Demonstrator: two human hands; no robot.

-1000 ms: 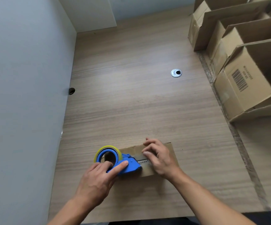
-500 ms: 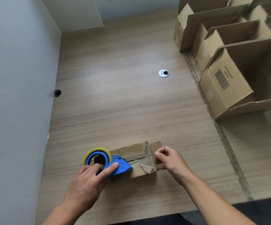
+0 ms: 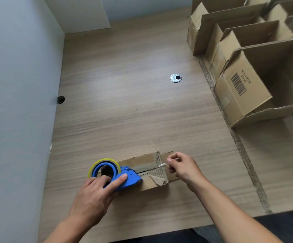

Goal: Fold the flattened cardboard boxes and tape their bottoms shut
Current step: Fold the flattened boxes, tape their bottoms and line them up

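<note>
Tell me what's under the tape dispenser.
A cardboard piece lies under the dispenser, on the table; its torn, ribbed end shows. What lies beneath the dispenser and left hand is covered.

My left hand (image 3: pixel 96 193) lies palm down, fingers curled over the tape dispenser (image 3: pixel 133 178), thumb stretched along its side. My right hand (image 3: pixel 184 170), off to its right, pinches a thin tape strand (image 3: pixel 162 165) between thumb and forefinger, the other fingers curled.
</note>
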